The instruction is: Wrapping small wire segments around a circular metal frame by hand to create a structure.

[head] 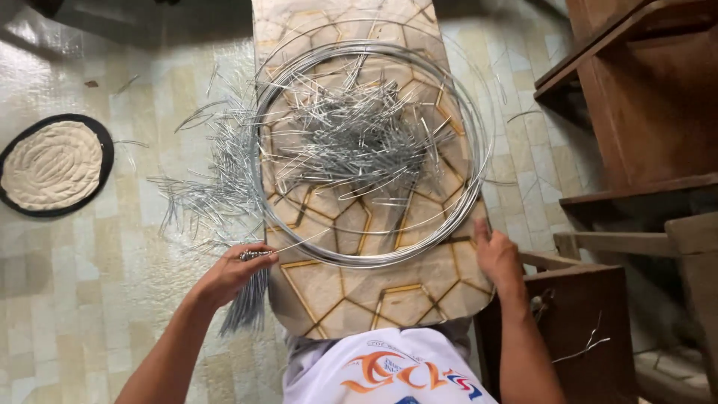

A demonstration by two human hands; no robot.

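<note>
The left hand (230, 271) is squeezing a bunch of short wires (250, 295) at the lower left. The right hand (495, 256) is lying open on the board (389, 295), touching the wire ring (370, 153) in the middle.

Home workspace: tiled floor (90, 269), wooden furniture (643, 97), round mat (52, 164).

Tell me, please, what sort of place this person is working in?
Probably a home used as a small workshop: tiled floor, wooden furniture, a round mat, and a board heaped with cut wire pieces.
</note>
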